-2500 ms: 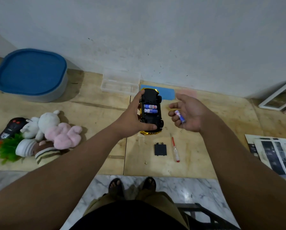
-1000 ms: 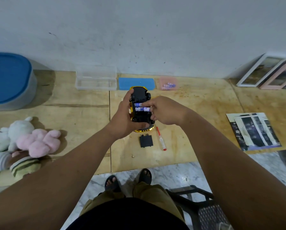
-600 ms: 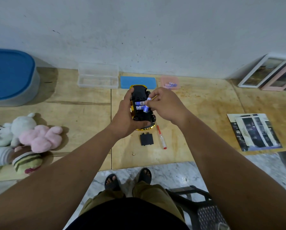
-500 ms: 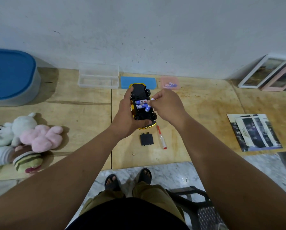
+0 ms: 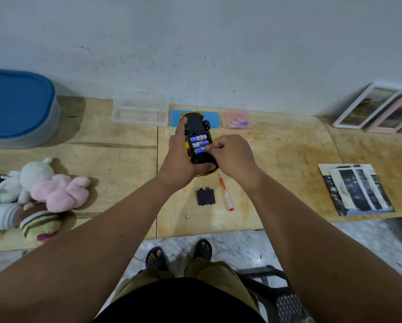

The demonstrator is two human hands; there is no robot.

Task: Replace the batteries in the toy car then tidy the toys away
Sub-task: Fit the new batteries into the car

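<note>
Three batteries sit side by side in the open slot on the bottom of the toy car. The car is turned upside down and held up over the wooden board. The left hand is wrapped around the car, with the thumb along its left side and the fingers curled under its back end. The right hand has its fingers curled in, and its fingertips press on the battery nearest the person. I cannot tell if it pinches the battery or only pushes it.

Just below the car, a small black battery cover lies flat on the board. A little screwdriver with a red tip lies just to the right of the cover. Behind the car, by the wall, a blue lid lies flat. A clear plastic box is to the left of the lid. A pink tub with more batteries in it is to the right of the lid.

Far to the left of the car, some soft toys lie in a pile. A big tub with a blue lid stands behind them. Far to the right of the car lies a booklet, and picture frames lean on the wall.
</note>
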